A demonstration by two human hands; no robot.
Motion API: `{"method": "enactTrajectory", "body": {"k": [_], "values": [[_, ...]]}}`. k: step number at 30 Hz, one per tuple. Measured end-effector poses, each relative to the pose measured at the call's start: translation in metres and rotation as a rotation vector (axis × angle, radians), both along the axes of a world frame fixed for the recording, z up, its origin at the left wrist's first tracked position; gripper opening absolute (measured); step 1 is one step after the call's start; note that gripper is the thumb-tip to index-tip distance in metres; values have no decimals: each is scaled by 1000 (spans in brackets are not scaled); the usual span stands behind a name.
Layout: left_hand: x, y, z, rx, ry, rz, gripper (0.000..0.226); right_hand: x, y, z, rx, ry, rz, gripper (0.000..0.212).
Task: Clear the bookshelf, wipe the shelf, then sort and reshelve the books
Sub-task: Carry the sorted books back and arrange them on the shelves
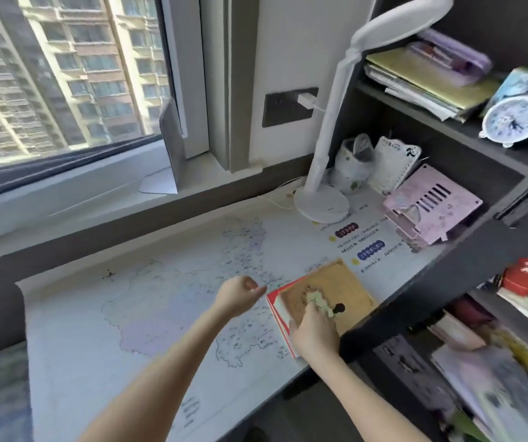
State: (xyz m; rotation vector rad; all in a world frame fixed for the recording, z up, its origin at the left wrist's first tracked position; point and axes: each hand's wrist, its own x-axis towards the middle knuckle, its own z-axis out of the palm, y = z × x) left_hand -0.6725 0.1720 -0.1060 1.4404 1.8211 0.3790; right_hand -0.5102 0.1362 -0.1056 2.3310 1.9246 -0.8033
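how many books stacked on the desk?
2: a tan book on top, under the right hand; a red-edged book directly beneath it. Others may be hidden between them.

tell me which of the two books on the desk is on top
The tan book, which the right hand rests on. The red book lies beneath it and shows only as a strip along the tan one's left edge.
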Motion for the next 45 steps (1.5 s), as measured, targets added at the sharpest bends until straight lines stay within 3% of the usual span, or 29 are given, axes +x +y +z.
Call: {"method": "enactTrajectory", "body": {"k": [2,5,8,13,19,24,27,31,35,37,39,43,45], "values": [[13,22,-21,-98,-61,-9,39,5,13,-11,36,-113,11,59],[26,48,-51,-224,-121,59,44,15,31,-25,-38,-60,-116,67],[33,71,-74,-326,-82,71,43,23,44,-41,-147,-20,-253,75],[45,98,-81,-440,13,-77,28,7,54,-49,-229,-63,-275,84],[40,85,-92,-400,-174,-155,31,8,50,-54,-194,-30,-283,86],[7,51,-94,-360,-308,13,33,-7,32,-52,-124,75,-215,87],[-37,23,-93,-323,-272,126,34,-27,19,-47,-79,116,-78,84],[-112,0,-84,-329,-186,192,34,-33,48,-39,10,-29,40,89],[-159,-26,-70,-385,-171,210,34,-34,89,-50,-304,239,82,102],[-165,-43,-71,-421,-141,212,32,-44,88,-58,-396,334,96,81],[-164,-56,-73,-440,-133,237,33,-55,83,-63,-367,355,88,63],[-158,-63,-76,-413,-106,266,38,-51,59,-65,-395,243,106,88],[-158,-63,-76,-404,-75,262,38,-37,33,-73,-484,351,-41,91]]}}
